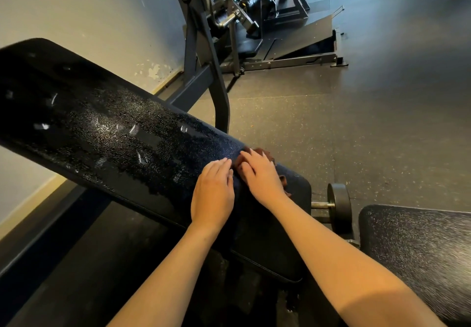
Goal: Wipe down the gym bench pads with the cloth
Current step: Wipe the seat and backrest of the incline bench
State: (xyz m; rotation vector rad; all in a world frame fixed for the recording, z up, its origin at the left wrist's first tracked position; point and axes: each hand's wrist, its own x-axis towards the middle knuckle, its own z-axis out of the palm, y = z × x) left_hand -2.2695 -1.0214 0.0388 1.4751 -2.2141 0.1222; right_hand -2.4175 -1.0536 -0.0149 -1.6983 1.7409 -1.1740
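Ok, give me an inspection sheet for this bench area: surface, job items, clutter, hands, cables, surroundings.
Surface: long black bench pad, wet with droplets over most of its length.
Job's things: brown cloth on the pad's near end; second pad at right.
Clutter: dumbbell on the floor beside the bench.
Grippers: right hand flat on the cloth; left hand flat on the pad beside it.
Cables: nothing seen.
Surroundings: speckled rubber floor, wall with chipped paint, other gym machines behind.
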